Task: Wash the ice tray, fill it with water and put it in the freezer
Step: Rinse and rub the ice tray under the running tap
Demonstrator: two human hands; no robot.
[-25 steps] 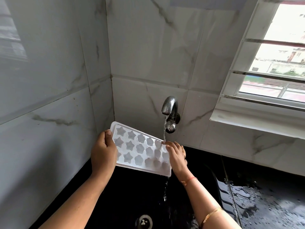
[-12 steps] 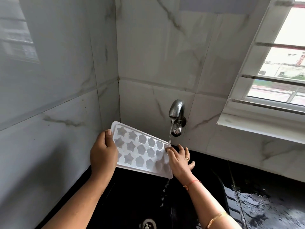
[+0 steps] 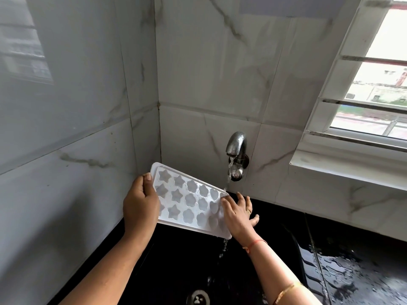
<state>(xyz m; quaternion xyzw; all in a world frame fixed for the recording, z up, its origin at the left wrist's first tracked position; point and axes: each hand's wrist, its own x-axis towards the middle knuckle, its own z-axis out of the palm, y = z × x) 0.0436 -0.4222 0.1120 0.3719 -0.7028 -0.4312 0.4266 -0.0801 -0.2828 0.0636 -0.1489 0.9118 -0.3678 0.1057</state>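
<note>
Over the sink, the tray slopes down rightward, long axis left to right. The left hand grips its left end. The right hand, fingers spread, touches the right end, where water from the tap lands.

White star-moulded ice tray, black sink, grey-veined tiles, perhaps marble.
</note>
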